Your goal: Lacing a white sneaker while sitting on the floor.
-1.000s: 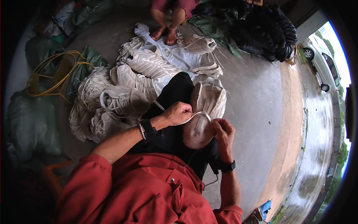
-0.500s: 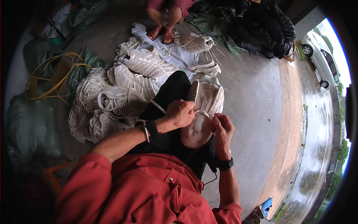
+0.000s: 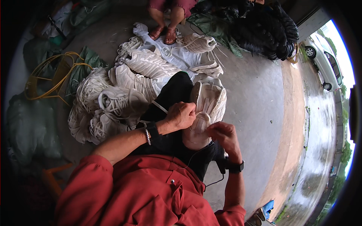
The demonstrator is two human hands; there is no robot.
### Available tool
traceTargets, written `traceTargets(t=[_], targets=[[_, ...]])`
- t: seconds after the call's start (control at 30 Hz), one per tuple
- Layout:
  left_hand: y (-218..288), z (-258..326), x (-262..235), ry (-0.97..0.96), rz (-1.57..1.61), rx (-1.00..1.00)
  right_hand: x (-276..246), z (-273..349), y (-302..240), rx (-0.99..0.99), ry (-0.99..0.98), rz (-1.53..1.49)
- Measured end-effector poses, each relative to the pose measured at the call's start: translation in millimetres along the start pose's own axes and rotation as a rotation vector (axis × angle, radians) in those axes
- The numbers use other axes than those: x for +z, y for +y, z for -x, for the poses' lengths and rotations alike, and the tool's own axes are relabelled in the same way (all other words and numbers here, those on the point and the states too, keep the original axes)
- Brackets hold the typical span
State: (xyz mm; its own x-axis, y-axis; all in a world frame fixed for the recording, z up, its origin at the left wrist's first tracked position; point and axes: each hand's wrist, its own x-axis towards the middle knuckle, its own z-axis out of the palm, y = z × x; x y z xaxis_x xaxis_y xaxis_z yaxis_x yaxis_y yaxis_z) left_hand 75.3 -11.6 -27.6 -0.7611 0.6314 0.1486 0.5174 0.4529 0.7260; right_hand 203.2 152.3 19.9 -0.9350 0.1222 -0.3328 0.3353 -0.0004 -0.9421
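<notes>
A pale beige sneaker (image 3: 211, 98) lies sole down on my lap, its toe toward me and its tongue and eyelet rows showing. My left hand (image 3: 182, 115) is closed at the sneaker's left eyelet edge, fingertips pressed together against it. Across my dark trouser leg, a white lace-like strip (image 3: 160, 107) runs up to that hand. Over the right side of the toe, my right hand (image 3: 224, 136) is bent with thumb and fingers pinched together; what they hold, if anything, is too small to make out.
Left of my knees lies a heap of pale sneakers (image 3: 130, 100) with loose laces, partly on a white sheet (image 3: 177, 54). A yellow wire frame (image 3: 56, 81) stands left. A person's sandalled feet (image 3: 164, 34) are beyond; black bundles (image 3: 264, 30) lie far right.
My right hand has moved down and left, from the sneaker's right edge to over its toe, and its wrist has bent. My left hand has stayed nearly in place.
</notes>
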Motion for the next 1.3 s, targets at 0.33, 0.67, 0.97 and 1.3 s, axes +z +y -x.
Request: traceTargets(t=[0.33,0.67,0.97,1.3], targets=[[-1.4,4.1,2.4,-0.001,0.074,0.001,-12.0,0.9,15.6,-0.187,0.385,-0.184],[0.8,1.0,0.2,0.006,0.065,-0.006,10.3,-19.4,18.0,-0.192,0.336,-0.073],[1.4,5.6,-3.4,0.015,0.077,-0.022,13.3,-30.3,24.7,-0.319,0.422,0.250],[-3.1,8.3,1.9,0.017,0.302,-0.021,4.2,-22.9,-3.2,-0.369,0.367,0.693]])
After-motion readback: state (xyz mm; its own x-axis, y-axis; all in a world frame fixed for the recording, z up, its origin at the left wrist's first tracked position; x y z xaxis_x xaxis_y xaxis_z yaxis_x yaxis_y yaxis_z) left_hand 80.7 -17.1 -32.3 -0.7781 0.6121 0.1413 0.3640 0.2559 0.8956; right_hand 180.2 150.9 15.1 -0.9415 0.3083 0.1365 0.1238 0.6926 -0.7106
